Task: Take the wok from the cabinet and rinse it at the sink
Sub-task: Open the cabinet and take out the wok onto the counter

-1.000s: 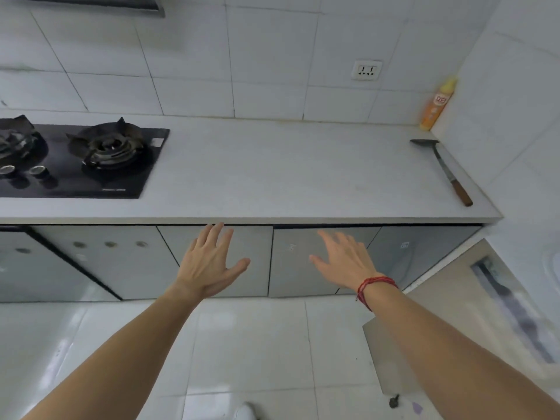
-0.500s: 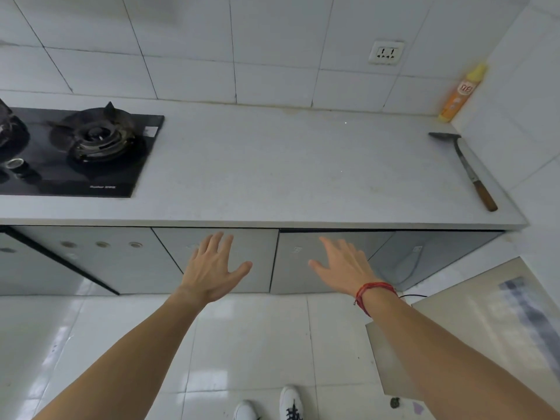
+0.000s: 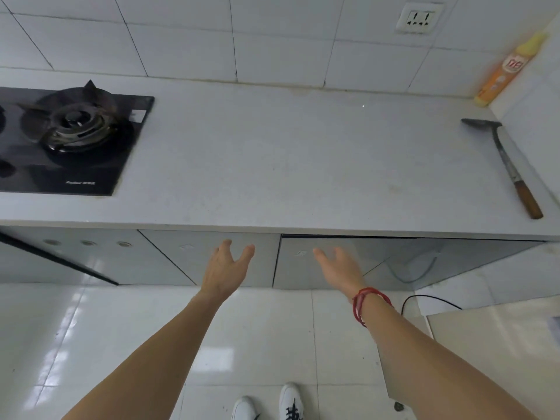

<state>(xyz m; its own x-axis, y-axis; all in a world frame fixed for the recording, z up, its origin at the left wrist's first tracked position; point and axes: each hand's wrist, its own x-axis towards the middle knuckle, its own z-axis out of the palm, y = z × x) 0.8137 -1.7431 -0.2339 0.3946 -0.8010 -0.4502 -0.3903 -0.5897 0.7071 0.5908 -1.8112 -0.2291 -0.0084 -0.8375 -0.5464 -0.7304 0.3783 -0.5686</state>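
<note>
Left hand (image 3: 223, 272) and right hand (image 3: 339, 269), empty with fingers spread, reach toward the cabinet doors (image 3: 306, 262) under the counter (image 3: 288, 165). No wok is in view.

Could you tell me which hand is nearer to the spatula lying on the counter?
Right. The right hand reaches toward the cabinet door below the counter, left of the spatula. The left hand is farther left, past it.
</note>
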